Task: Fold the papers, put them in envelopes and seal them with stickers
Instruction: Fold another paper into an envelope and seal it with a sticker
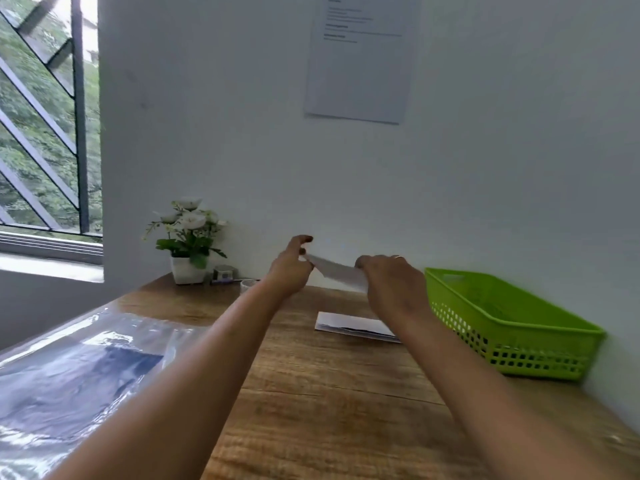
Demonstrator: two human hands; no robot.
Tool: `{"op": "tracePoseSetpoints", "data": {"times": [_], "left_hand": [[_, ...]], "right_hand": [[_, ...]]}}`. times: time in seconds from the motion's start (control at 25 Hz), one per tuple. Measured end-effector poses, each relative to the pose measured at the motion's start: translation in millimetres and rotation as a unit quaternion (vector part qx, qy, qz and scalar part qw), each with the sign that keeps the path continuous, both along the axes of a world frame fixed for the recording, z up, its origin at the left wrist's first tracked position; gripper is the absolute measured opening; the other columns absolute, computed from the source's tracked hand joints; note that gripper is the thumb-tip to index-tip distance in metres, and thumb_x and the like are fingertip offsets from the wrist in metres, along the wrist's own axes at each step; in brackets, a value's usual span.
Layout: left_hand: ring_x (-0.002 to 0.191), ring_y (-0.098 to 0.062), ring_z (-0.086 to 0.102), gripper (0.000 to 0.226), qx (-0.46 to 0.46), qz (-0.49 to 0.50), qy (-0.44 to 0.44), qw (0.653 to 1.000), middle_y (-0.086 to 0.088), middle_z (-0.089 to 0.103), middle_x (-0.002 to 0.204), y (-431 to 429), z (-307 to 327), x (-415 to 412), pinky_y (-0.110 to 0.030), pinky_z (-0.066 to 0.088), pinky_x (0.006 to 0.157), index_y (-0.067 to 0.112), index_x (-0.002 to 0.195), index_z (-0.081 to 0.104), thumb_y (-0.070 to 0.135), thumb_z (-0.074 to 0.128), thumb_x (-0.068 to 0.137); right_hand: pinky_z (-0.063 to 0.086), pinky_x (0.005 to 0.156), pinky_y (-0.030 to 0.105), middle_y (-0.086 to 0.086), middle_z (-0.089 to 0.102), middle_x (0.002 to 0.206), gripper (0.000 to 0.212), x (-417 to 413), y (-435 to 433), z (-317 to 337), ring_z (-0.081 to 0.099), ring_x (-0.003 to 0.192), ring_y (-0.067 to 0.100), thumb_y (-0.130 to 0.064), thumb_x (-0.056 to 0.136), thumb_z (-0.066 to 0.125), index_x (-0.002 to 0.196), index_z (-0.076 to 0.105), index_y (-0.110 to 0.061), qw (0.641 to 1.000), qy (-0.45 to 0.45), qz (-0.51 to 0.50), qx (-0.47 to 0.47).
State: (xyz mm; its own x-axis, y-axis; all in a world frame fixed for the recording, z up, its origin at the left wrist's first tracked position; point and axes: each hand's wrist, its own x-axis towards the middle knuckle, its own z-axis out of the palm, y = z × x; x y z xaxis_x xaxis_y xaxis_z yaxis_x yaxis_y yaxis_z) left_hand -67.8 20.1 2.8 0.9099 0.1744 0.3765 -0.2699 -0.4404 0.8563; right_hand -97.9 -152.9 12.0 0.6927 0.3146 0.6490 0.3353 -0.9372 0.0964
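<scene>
Both arms reach out over the wooden table (322, 393). Between the hands, above the table near the wall, hangs a white folded paper (337, 271). My left hand (289, 266) pinches its left end with the upper fingers spread. My right hand (389, 284) grips its right end from above; a ring shows on one finger. Below the hands a white envelope (349, 325) lies flat on the table, a dark strip showing along its near edge. No stickers can be made out.
A green plastic basket (512, 327) stands at the right against the wall. Clear plastic sleeves with dark sheets (76, 372) cover the table's left. A potted white flower (187, 237), a small box and a cup sit at the back left. A printed sheet (360, 57) hangs on the wall.
</scene>
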Motion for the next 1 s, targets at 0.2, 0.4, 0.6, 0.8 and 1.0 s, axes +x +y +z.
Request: {"op": "tracePoseSetpoints", "data": {"times": [0.2, 0.4, 0.6, 0.8, 1.0], "left_hand": [[0.114, -0.018, 0.050, 0.032, 0.120, -0.046, 0.084, 0.988, -0.005, 0.056, 0.127, 2.2, -34.2, 7.4, -0.027, 0.039, 0.091, 0.013, 0.123, 0.059, 0.028, 0.043, 0.098], [0.134, -0.022, 0.038, 0.046, 0.390, -0.060, 0.196, 0.898, -0.001, 0.038, 0.149, 11.0, -57.4, 7.7, -0.036, 0.029, 0.110, 0.021, 0.139, 0.042, 0.041, 0.035, 0.099], [0.144, -0.023, 0.017, 0.074, 0.461, -0.022, 0.192, 0.866, 0.004, 0.005, 0.159, -6.8, -58.9, 4.4, -0.043, 0.019, 0.114, 0.026, 0.149, 0.022, 0.066, 0.036, 0.088], [0.140, -0.018, 0.025, 0.049, 0.396, -0.132, 0.125, 0.900, 0.008, 0.020, 0.156, -26.0, -57.8, 2.7, -0.036, 0.023, 0.113, 0.030, 0.139, 0.042, 0.030, 0.053, 0.091], [0.135, -0.017, 0.036, 0.058, 0.417, -0.127, 0.145, 0.888, 0.005, 0.041, 0.147, -26.3, -58.1, -0.2, -0.036, 0.029, 0.113, 0.027, 0.137, 0.046, 0.051, 0.055, 0.086]], "right_hand": [[0.036, 0.065, 0.033, 0.008, 0.066, 0.105, 0.026, 5.5, 28.0, -42.3, 0.059, 0.100, 0.029, -0.015, 0.094, 0.044, 0.115, 0.057, -0.017, 0.987, 0.056, 0.072, -0.133], [0.045, 0.080, 0.032, -0.005, 0.066, 0.112, 0.034, 31.2, 11.1, -39.5, 0.058, 0.103, 0.016, -0.046, 0.092, 0.046, 0.110, 0.067, -0.027, 0.936, 0.310, 0.148, 0.077], [0.038, 0.106, 0.032, 0.006, 0.049, 0.142, 0.043, 79.1, -63.9, -53.5, 0.046, 0.129, 0.024, -0.031, 0.091, 0.049, 0.134, 0.050, -0.023, 0.949, 0.313, -0.021, -0.005], [0.031, 0.110, 0.037, 0.009, 0.039, 0.148, 0.056, 75.2, -66.6, -62.1, 0.040, 0.133, 0.028, -0.055, 0.090, 0.043, 0.136, 0.046, -0.024, 0.936, 0.344, -0.065, -0.040], [0.034, 0.052, 0.024, 0.003, 0.051, 0.074, 0.050, 64.1, -56.2, -51.3, 0.048, 0.067, 0.016, -0.063, 0.079, 0.057, 0.061, 0.045, -0.018, 0.915, 0.391, -0.100, 0.003]]}}
